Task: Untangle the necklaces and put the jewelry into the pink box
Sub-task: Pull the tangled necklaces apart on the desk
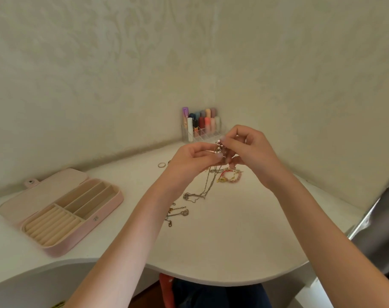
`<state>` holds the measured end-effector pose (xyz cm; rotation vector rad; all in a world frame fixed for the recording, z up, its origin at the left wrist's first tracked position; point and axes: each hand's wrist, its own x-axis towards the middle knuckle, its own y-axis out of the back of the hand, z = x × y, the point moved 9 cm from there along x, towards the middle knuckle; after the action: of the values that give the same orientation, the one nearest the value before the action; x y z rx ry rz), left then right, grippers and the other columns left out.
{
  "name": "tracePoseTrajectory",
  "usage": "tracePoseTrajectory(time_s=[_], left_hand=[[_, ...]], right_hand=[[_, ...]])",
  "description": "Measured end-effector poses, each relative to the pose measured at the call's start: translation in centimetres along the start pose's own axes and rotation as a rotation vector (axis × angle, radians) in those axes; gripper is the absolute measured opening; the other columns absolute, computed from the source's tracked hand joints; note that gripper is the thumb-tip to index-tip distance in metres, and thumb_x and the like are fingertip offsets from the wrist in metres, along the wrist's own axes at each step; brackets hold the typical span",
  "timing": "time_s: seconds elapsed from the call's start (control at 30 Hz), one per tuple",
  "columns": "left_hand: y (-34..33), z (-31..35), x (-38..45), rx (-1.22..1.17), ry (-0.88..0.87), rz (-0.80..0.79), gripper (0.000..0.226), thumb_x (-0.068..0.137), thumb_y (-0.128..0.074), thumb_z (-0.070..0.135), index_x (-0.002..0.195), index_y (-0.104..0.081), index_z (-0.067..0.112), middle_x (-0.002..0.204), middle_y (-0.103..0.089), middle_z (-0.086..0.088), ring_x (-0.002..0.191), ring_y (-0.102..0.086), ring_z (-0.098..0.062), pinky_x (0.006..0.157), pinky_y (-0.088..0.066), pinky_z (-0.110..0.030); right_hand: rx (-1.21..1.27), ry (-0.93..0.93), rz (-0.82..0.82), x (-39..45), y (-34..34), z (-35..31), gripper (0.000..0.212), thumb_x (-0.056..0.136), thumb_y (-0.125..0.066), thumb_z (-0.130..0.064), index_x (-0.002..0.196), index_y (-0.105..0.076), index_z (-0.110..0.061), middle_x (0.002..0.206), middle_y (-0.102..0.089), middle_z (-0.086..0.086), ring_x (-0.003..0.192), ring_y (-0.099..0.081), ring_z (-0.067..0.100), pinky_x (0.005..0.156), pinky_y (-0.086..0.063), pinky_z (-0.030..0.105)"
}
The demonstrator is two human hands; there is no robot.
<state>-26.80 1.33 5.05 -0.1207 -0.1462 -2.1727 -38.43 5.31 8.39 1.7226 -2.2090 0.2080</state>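
Pink box [62, 215] lying open near table [222, 241] edge, at my left. Loose chains [177, 213] lying beside my left forearm. My left hand [189, 162] and right hand [248, 150] both pinching tangled necklaces [220, 150] above table, strands hanging down to tabletop. Lipstick organizer [200, 125] standing in far corner.

Your pink box [82, 237] shows a cream lining, and it sits on a plain white surface [233, 241]. The necklaces [202, 190] you see are silver and gold, the bracelet [230, 176] red, pink and yellow. Behind, the wallpaper [122, 63] carries a pale cream leaf pattern.
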Motion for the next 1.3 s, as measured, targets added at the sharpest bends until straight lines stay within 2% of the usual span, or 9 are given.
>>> tracePoseTrajectory(time_s=[0.17, 0.37, 0.5, 0.6, 0.67, 0.77, 0.93, 1.07, 1.3], left_hand=[[-0.7, 0.5, 0.1, -0.101, -0.027, 0.012, 0.015, 0.087, -0.062, 0.005, 0.101, -0.067, 0.004, 0.087, -0.073, -0.012, 0.085, -0.071, -0.019, 0.089, -0.053, -0.028], [-0.9, 0.3, 0.0, -0.268, -0.002, -0.017, 0.009, 0.091, -0.058, 0.009, 0.090, -0.067, 0.007, 0.076, -0.068, -0.004, 0.080, -0.070, -0.019, 0.081, -0.057, -0.032], [-1.3, 0.3, -0.1, -0.236, 0.005, -0.004, 0.004, 0.090, -0.059, 0.007, 0.088, -0.062, 0.007, 0.076, -0.068, -0.006, 0.079, -0.071, -0.023, 0.075, -0.059, -0.034], [-1.5, 0.5, -0.1, -0.173, -0.003, 0.005, 0.006, 0.090, -0.059, 0.005, 0.086, -0.059, 0.009, 0.072, -0.067, -0.007, 0.067, -0.069, -0.021, 0.061, -0.058, -0.030], [-1.8, 0.5, -0.3, -0.054, -0.005, -0.009, 0.011, 0.088, -0.060, 0.001, 0.082, -0.058, 0.010, 0.068, -0.066, -0.006, 0.053, -0.061, -0.016, 0.049, -0.051, -0.026], [-1.6, -0.4, -0.5, 0.040, 0.030, -0.006, 0.016, 0.085, -0.057, -0.004, 0.080, -0.056, 0.011, 0.065, -0.065, -0.004, 0.045, -0.053, -0.014, 0.042, -0.042, -0.022], [-0.5, -3.4, -1.3, 0.114, 0.155, -0.036, 0.006, 0.087, -0.062, 0.004, 0.091, -0.063, 0.009, 0.072, -0.067, -0.005, 0.049, -0.057, -0.013, 0.043, -0.043, -0.023], [0.5, -5.6, -2.3, 0.156, 0.245, -0.067, 0.011, 0.088, -0.063, 0.007, 0.097, -0.067, 0.010, 0.078, -0.070, -0.006, 0.056, -0.063, -0.013, 0.042, -0.043, -0.021], [0.7, -6.3, -2.2, 0.172, 0.290, 0.039, 0.019, 0.086, -0.052, -0.006, 0.088, -0.068, 0.003, 0.085, -0.069, -0.008, 0.067, -0.070, -0.015, 0.050, -0.052, -0.023]], right_hand=[[0.022, 0.026, -0.011, 0.1, 0.3, -0.7, 0.012, 0.091, -0.059, -0.008, 0.087, -0.057, 0.003, 0.058, -0.062, 0.002, 0.048, -0.054, 0.016, 0.046, -0.046, 0.025], [0.061, 0.009, -0.004, -0.3, 1.3, -0.8, 0.015, 0.092, -0.059, -0.011, 0.079, -0.056, -0.004, 0.063, -0.058, 0.007, 0.050, -0.052, 0.018, 0.048, -0.044, 0.027], [0.083, 0.017, -0.022, -0.5, 1.3, -0.8, 0.013, 0.092, -0.058, -0.010, 0.082, -0.057, -0.002, 0.062, -0.058, 0.006, 0.049, -0.053, 0.018, 0.047, -0.044, 0.026], [0.107, 0.030, -0.026, -0.7, 1.2, -1.0, 0.013, 0.092, -0.058, -0.010, 0.081, -0.057, -0.003, 0.061, -0.059, 0.005, 0.049, -0.053, 0.018, 0.047, -0.045, 0.025], [0.144, 0.026, -0.017, -0.7, 1.3, -0.9, 0.014, 0.092, -0.058, -0.010, 0.080, -0.056, -0.005, 0.061, -0.058, 0.005, 0.049, -0.052, 0.017, 0.047, -0.044, 0.024], [0.287, 0.004, 0.037, -0.6, 2.1, -0.7, 0.017, 0.095, -0.053, -0.010, 0.078, -0.055, -0.008, 0.062, -0.056, 0.005, 0.048, -0.050, 0.015, 0.046, -0.043, 0.022], [0.500, -0.013, 0.138, -0.6, 4.6, 0.1, 0.018, 0.097, -0.049, -0.012, 0.080, -0.053, -0.012, 0.059, -0.054, 0.001, 0.049, -0.046, 0.012, 0.043, -0.039, 0.020], [0.597, -0.036, 0.250, -1.1, 7.1, 1.6, 0.020, 0.097, -0.049, -0.013, 0.077, -0.054, -0.014, 0.057, -0.051, 0.000, 0.048, -0.044, 0.011, 0.042, -0.036, 0.019], [0.463, -0.164, 0.484, -3.1, 10.9, 7.1, 0.021, 0.095, -0.052, -0.010, 0.074, -0.051, -0.012, 0.053, -0.050, 0.000, 0.044, -0.040, 0.012, 0.040, -0.034, 0.019]])
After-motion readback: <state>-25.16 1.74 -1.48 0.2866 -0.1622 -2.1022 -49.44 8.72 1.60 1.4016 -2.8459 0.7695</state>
